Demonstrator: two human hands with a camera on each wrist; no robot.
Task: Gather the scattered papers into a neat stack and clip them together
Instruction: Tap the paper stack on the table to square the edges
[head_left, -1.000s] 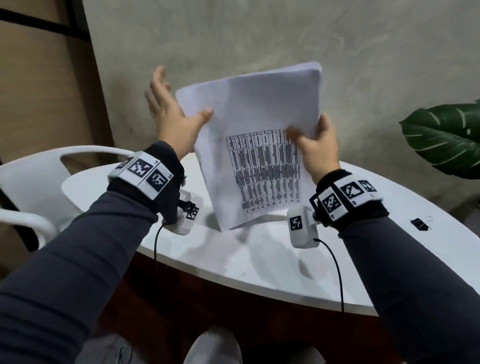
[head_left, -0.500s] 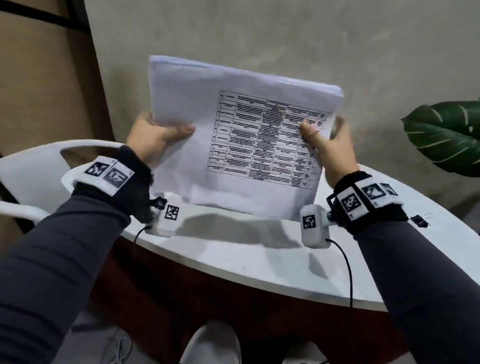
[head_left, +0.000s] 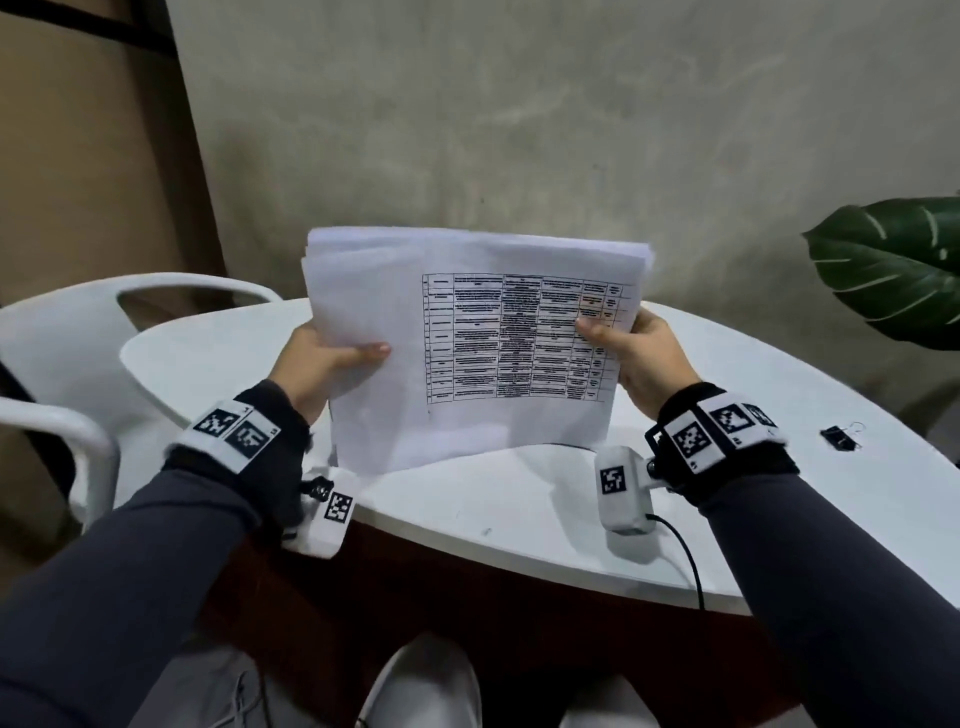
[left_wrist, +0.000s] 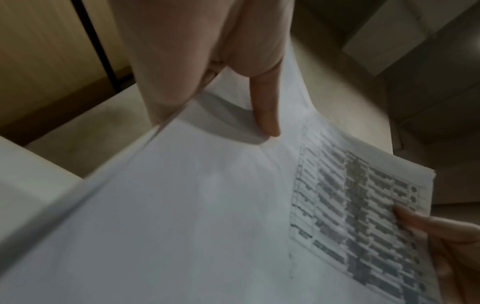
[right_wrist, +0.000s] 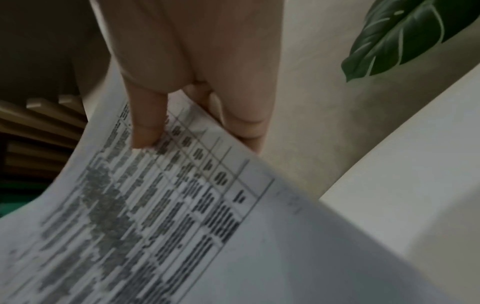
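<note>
- Left hand (head_left: 317, 364): raised ahead of the torso, thumb laid flat across the near face of the paper stack (head_left: 467, 343), remaining fingers hidden behind it; grip at the stack's left edge.
- Right hand (head_left: 641, 353): same height, thumb pressed on the near face at the right edge, fingers behind.
- Both forearms: in dark sleeves, extended forward, converging slightly.
- Both wrists: strapped with marker bands.

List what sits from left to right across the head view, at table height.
White chair → left hand → stack of papers → right hand → black binder clip → green plant leaf.
</note>
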